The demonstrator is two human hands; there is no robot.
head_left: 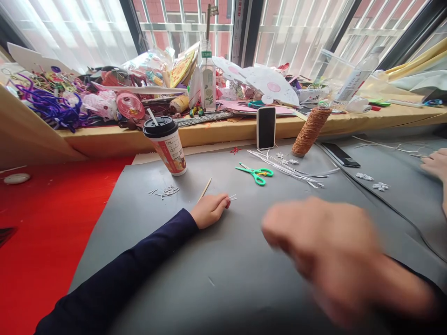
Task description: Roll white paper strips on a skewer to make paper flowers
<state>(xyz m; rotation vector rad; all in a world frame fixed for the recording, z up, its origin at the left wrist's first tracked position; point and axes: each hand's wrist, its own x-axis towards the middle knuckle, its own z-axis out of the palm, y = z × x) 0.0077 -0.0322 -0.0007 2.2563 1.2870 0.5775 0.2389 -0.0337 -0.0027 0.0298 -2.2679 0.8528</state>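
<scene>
My left hand (pixel 209 211) rests on the grey mat with its fingers pinched together. Thin white cord ends (pixel 233 197) stick out past the fingertips; the rest is hidden in the grip. A pointed wooden stick (pixel 205 190) lies just behind this hand. My right hand (pixel 324 246) is raised close to the camera, blurred by motion. Its fingers look curled, but whether they hold anything cannot be made out. Green-handled scissors (pixel 256 173) lie beyond and between both hands. Long white cords (pixel 296 171) are spread near small white knotted flowers (pixel 284 160).
Short white cord scraps (pixel 169 191) lie near a paper cup (pixel 167 146) with a straw. A phone (pixel 266 128) stands upright beside a brown twine spool (pixel 310 132); another phone (pixel 340 154) lies flat. Craft materials crowd the sill (pixel 226 128). Another person's hand (pixel 436 163) is at right.
</scene>
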